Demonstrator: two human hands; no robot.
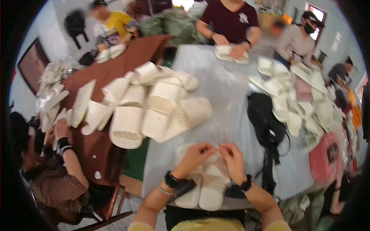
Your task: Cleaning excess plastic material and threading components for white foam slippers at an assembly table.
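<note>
Cream slippers, one pair, lie side by side at the lower centre of the frame, close to the near edge of the pale-covered table. Above them we find the left hand and the right hand, fingertips drawn in and nearly meeting. Neither hand is clamped on a slipper; whether a thin item is pinched between the fingers, we cannot tell.

We judge the near edge to be the main hazard: a forearm brushing the pair could tip a slipper off. Should a fine item be in the fingers, a loose pinch could drop it, and blur would make the loss hard for us to notice.

Right of centre, we note a black bag, whose straps trail down near the right wrist and could snag it. Toward the upper left, a heap of slippers crowds the space ahead; a stray one could mix with the pair. At the right we see a second heap and a pink bag; at upper centre, a co-worker's hands rest on another pair.
</note>
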